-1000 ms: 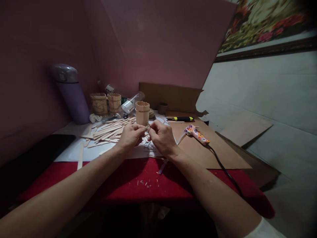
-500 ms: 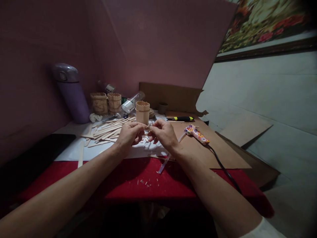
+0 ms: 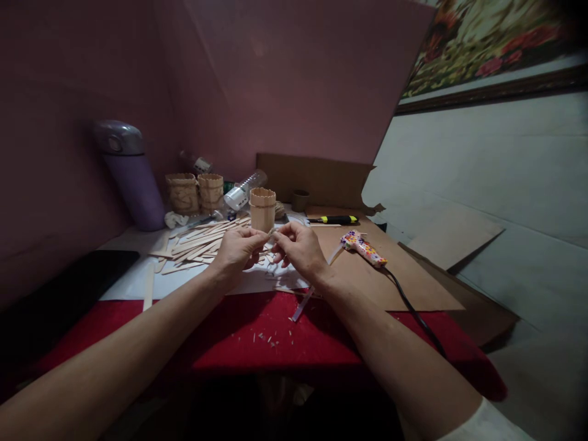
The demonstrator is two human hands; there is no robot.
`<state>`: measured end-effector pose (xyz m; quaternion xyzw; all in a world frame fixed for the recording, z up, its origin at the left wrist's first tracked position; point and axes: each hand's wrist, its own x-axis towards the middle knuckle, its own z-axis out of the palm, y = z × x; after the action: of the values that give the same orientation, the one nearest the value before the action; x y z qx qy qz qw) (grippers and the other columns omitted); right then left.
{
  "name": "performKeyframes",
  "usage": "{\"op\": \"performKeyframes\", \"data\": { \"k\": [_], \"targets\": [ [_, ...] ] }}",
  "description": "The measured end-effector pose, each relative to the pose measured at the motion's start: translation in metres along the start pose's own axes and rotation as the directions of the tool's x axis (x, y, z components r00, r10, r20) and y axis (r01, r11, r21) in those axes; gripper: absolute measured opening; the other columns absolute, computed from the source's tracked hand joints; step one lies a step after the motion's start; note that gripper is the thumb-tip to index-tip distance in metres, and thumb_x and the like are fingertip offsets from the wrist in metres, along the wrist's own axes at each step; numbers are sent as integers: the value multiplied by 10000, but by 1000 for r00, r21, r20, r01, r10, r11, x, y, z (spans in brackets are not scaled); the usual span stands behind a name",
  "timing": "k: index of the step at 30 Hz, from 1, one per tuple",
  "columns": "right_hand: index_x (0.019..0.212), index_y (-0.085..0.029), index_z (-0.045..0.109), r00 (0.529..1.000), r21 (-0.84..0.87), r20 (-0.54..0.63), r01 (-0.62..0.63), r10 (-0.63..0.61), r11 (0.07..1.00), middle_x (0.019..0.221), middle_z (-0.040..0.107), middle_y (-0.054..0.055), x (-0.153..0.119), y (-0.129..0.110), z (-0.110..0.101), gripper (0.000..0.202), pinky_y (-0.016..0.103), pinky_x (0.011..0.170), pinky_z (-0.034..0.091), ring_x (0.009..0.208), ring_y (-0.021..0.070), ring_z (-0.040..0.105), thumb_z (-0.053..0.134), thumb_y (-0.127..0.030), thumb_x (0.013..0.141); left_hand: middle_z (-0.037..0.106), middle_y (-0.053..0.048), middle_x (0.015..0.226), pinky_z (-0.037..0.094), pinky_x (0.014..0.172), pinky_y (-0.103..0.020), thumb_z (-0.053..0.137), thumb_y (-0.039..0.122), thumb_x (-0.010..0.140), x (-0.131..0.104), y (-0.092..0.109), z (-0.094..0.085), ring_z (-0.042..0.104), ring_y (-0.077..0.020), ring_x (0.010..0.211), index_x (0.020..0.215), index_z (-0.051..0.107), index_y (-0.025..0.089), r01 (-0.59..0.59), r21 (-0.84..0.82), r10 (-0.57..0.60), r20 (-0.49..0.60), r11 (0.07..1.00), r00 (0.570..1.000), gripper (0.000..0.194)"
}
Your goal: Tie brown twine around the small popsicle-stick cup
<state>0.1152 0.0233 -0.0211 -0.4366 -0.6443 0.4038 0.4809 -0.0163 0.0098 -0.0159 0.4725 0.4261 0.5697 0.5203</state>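
My left hand [image 3: 241, 250] and my right hand [image 3: 296, 246] meet over the white paper, fingertips pinched close together. Between them is a small, light piece that looks like twine [image 3: 271, 234]; it is too small to make out fully. Just behind the fingers stands a round cup of wooden sticks [image 3: 263, 211] with a band of twine around it. Loose wooden sticks [image 3: 199, 247] lie in a pile left of the cup, partly behind my left hand.
Two banded cups [image 3: 182, 195] stand at the back left beside a purple bottle [image 3: 133, 184]. A clear plastic bottle [image 3: 243, 191] leans behind. On the cardboard [image 3: 404, 282] at right lie a yellow-black cutter [image 3: 340, 219] and a flowered glue gun [image 3: 364, 248] with a cord.
My hands have drawn slightly closer together, and the small piece between the fingertips shows less. The whole view has shifted a little.
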Motion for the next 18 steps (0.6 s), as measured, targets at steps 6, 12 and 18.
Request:
{"op": "performKeyframes", "data": {
  "k": [6, 12, 18],
  "targets": [
    [712, -174, 507, 996, -319, 9, 89, -91, 943, 577, 599, 1, -2, 2, -1, 124, 215, 440, 401, 475, 119, 587, 618, -208, 757, 395, 78, 357, 126, 291, -164, 712, 217, 562, 1, 3, 0, 282, -24, 263, 518, 506, 143, -6, -8, 5, -82, 1000, 997, 223],
    [1017, -129, 544, 967, -561, -59, 172, -246, 810, 662, 635, 35, -3, 2, -2, 367, 267, 568, 407, 620, 175, 606, 700, -164, 686, 442, 59, 376, 149, 306, -164, 714, 202, 535, 2, 2, -3, 314, -29, 281, 534, 539, 130, -4, 45, 10, -143, 999, 990, 189],
    [676, -174, 617, 961, -702, 126, 261, -246, 663, 693, 665, 62, -9, -1, -3, 88, 279, 608, 371, 663, 171, 592, 630, -173, 763, 439, 59, 359, 164, 314, -172, 710, 203, 524, 4, 0, -4, 333, -37, 294, 505, 546, 129, -62, 132, 86, -187, 989, 979, 181]
  ]
}}
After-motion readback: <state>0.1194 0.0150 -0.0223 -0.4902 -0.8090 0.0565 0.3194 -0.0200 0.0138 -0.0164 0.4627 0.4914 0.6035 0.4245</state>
